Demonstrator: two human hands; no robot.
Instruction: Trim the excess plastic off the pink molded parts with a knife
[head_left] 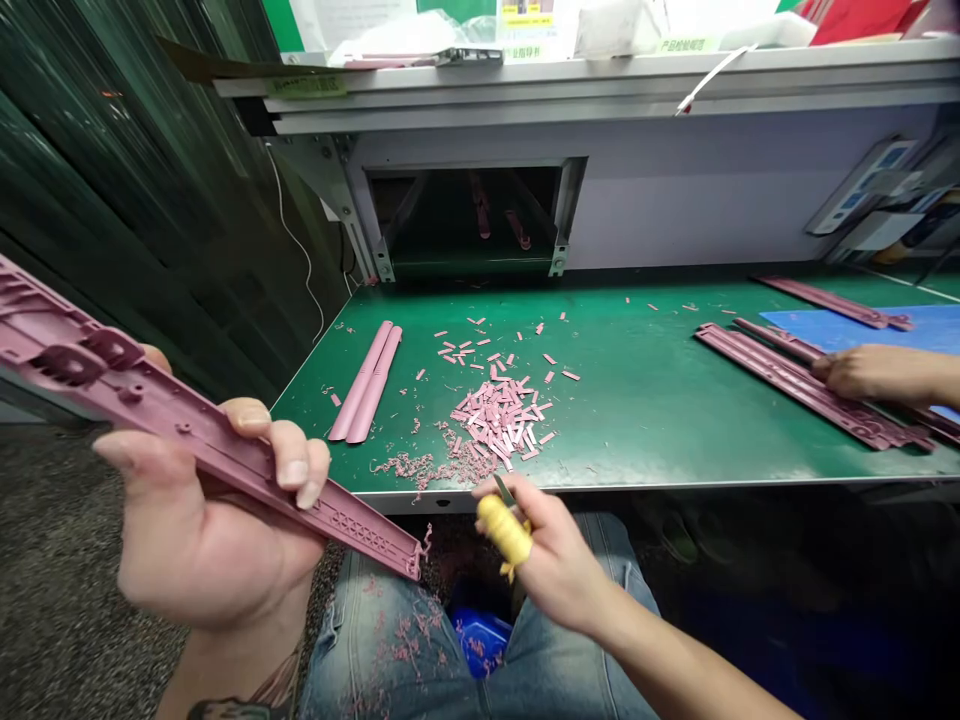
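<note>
the left hand is gripping the long pink part, which is slanting down rightward toward the right hand, itself clasping a blade near the tabletop's front edge.

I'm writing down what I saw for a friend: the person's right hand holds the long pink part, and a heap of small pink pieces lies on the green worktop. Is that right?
Not quite: the head view shows the left hand, not the right hand, holding the long pink part. A heap of small pink pieces lies on the green worktop.
</note>
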